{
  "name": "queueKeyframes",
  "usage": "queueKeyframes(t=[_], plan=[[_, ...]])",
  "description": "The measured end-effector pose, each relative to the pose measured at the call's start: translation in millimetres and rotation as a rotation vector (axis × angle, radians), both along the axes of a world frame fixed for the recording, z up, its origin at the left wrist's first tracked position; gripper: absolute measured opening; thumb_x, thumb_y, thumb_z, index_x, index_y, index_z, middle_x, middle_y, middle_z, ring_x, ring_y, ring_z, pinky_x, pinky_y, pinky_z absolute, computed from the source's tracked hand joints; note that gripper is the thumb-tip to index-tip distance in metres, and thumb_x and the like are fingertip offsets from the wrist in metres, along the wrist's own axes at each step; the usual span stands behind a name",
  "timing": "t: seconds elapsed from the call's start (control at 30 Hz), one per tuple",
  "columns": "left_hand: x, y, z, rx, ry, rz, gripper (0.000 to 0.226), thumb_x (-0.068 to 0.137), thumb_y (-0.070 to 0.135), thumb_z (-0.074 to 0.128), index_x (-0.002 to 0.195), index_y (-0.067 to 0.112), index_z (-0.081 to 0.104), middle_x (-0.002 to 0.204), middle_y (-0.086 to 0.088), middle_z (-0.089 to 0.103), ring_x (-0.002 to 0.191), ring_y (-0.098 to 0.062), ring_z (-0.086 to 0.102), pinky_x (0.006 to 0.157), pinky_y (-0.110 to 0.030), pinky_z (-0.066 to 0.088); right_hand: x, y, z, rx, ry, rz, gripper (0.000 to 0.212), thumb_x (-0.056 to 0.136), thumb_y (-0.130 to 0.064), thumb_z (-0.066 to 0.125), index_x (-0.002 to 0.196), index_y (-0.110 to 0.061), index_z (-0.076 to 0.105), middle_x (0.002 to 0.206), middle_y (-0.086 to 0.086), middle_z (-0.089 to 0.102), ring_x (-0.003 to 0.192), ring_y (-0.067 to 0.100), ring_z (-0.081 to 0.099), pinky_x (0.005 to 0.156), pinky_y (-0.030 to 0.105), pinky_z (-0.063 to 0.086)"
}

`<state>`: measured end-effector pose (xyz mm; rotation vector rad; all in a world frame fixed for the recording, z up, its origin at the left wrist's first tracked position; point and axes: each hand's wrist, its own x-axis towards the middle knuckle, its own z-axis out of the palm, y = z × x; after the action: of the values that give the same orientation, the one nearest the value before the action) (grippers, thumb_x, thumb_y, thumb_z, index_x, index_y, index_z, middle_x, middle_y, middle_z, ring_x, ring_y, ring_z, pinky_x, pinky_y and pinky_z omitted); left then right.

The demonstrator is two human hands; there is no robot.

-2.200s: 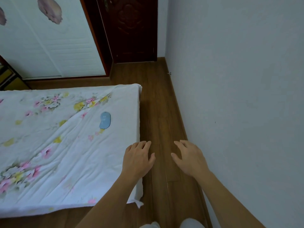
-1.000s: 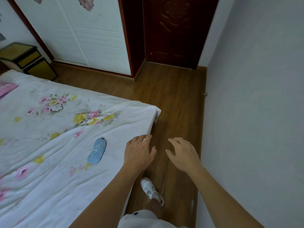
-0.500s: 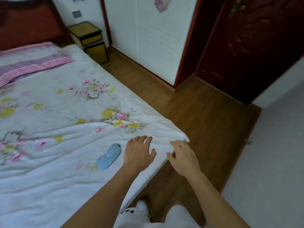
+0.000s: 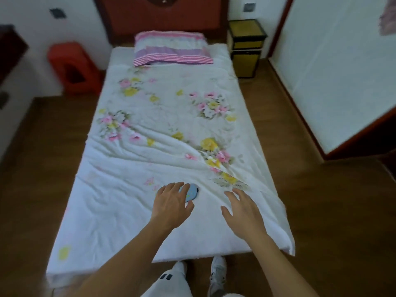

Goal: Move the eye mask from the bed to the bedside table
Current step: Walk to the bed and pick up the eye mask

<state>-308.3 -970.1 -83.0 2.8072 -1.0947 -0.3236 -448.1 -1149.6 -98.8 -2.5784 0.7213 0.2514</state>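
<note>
The light blue eye mask point(image 4: 192, 192) lies flat on the white floral bed sheet point(image 4: 162, 146) near the foot of the bed. My left hand point(image 4: 171, 203) hovers over it with fingers spread and covers most of it; only the mask's right end shows. Whether the fingers touch it I cannot tell. My right hand point(image 4: 243, 207) is open, palm down, over the sheet to the right of the mask and holds nothing. The yellow and black bedside table point(image 4: 246, 47) stands at the far right of the bed's head.
A pink striped pillow point(image 4: 172, 49) lies against the dark red headboard point(image 4: 162, 16). A red stool point(image 4: 74, 67) stands left of the bed. White wardrobe doors point(image 4: 342, 67) line the right side. Wooden floor runs along both sides of the bed.
The view has swung left from the wall and door to face the bed from its foot. My left hand has come over the eye mask, which earlier lay uncovered to its left.
</note>
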Motion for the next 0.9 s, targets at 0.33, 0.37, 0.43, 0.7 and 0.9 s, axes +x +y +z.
queueKeyframes(t=[0.33, 0.37, 0.43, 0.7, 0.9], plan=[[27, 36, -48, 0.064, 0.052, 0.181, 0.05, 0.088, 0.035, 0.058, 0.134, 0.016, 0.055, 0.135, -0.007, 0.063, 0.123, -0.028, 0.057, 0.102, -0.044, 0.045, 59, -27, -47, 0.0, 0.117, 0.281, 0.052, 0.097, -0.039, 0.05, 0.145, -0.023, 0.042, 0.154, 0.004, 0.04, 0.137, 0.026, 0.04, 0.111, 0.04, 0.039], [31, 39, -56, 0.067, 0.064, 0.179, 0.05, 0.088, 0.035, 0.057, 0.135, 0.017, 0.054, 0.136, -0.006, 0.062, 0.124, -0.027, 0.056, 0.102, -0.043, 0.045, 64, -28, -55, -0.006, 0.118, 0.285, 0.05, 0.096, -0.038, 0.052, 0.144, -0.022, 0.044, 0.151, 0.003, 0.044, 0.133, 0.027, 0.044, 0.108, 0.04, 0.041], [39, 44, -73, 0.077, 0.076, 0.169, 0.05, 0.09, 0.035, 0.055, 0.137, 0.018, 0.052, 0.139, -0.005, 0.06, 0.126, -0.026, 0.054, 0.104, -0.042, 0.043, 71, -30, -71, -0.008, 0.123, 0.297, 0.048, 0.095, -0.034, 0.054, 0.142, -0.021, 0.047, 0.147, 0.002, 0.048, 0.129, 0.026, 0.048, 0.105, 0.039, 0.044], [68, 44, -173, 0.064, 0.131, 0.106, 0.047, 0.084, 0.028, 0.066, 0.128, 0.012, 0.061, 0.129, -0.009, 0.067, 0.117, -0.029, 0.062, 0.097, -0.044, 0.051, 107, -22, -161, 0.007, 0.158, 0.359, 0.048, 0.097, -0.031, 0.051, 0.144, -0.022, 0.045, 0.149, -0.002, 0.044, 0.133, 0.018, 0.045, 0.104, 0.032, 0.044], [92, 36, -280, 0.06, 0.108, 0.007, 0.053, 0.073, 0.022, 0.076, 0.123, 0.006, 0.064, 0.131, -0.016, 0.065, 0.119, -0.034, 0.061, 0.095, -0.046, 0.053, 133, -15, -246, -0.021, 0.167, 0.378, 0.047, 0.095, -0.028, 0.052, 0.142, -0.021, 0.049, 0.149, -0.001, 0.045, 0.132, 0.02, 0.045, 0.105, 0.033, 0.042]])
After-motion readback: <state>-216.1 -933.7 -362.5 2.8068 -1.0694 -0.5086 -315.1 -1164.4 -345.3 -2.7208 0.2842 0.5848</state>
